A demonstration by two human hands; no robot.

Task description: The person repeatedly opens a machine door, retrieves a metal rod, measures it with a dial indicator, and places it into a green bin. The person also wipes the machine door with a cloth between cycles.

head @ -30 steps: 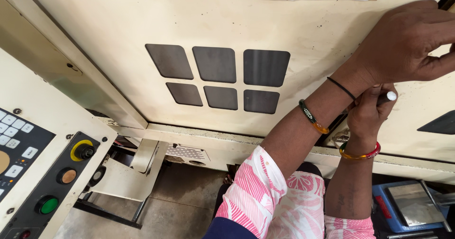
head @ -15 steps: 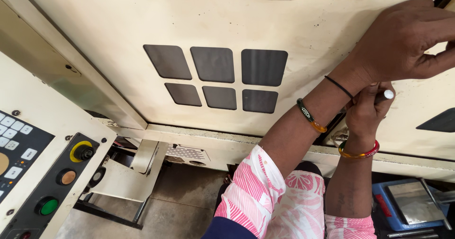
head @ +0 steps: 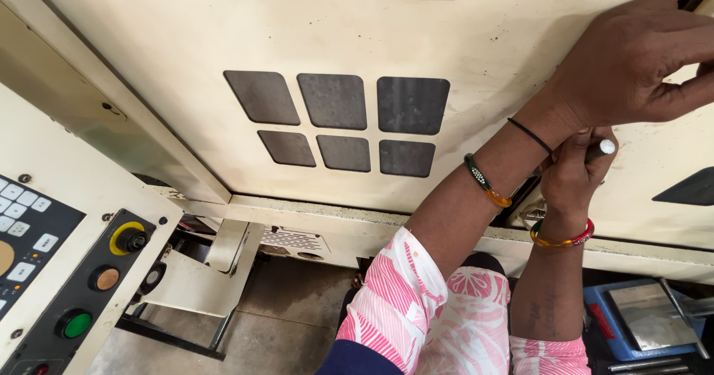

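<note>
Still in middle of work: left hand flat with loose fingers on cream machine door, right hand closed around white-tipped handle beside dark gap, door not shut.

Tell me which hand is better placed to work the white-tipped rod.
Right. The right hand is wrapped around the rod, its white tip showing beside the fist. The left hand lies higher on the cream panel, off the rod.
</note>
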